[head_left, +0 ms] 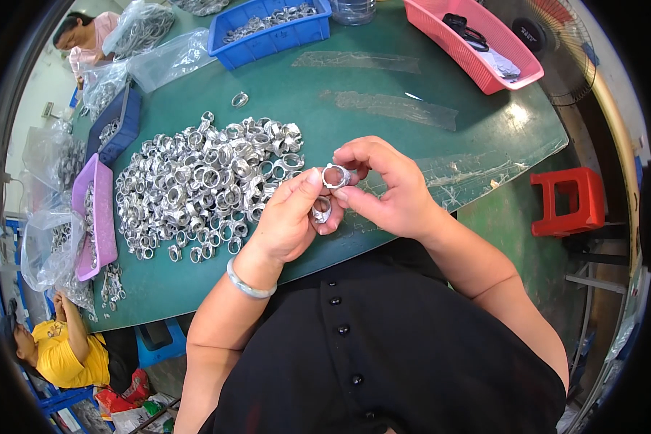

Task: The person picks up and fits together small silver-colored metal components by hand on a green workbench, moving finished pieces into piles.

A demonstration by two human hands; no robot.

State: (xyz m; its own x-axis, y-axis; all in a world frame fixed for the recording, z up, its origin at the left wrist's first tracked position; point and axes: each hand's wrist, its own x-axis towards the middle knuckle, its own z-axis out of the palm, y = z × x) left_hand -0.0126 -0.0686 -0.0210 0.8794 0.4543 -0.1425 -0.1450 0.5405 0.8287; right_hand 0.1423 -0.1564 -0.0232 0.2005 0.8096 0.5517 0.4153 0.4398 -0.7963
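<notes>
My left hand (282, 220) and my right hand (396, 189) meet in front of me over the table's near edge. Between their fingertips they pinch one silvery metal ring (335, 176), its opening turned up toward me. A second metal ring (321, 210) rests lower down in the curled fingers of my left hand. To the left of my hands a broad heap of similar metal rings (202, 181) is spread on the green table (383, 79). One stray metal ring (240, 100) lies apart behind the heap.
Blue bin (271, 45) and pink basket (474, 54) stand at the back; a purple basket (94, 217) borders the heap. Bags of rings (141, 32) line the left side. Two people (72, 347) sit leftward. A red stool (568, 202) and fan (557, 47) are right.
</notes>
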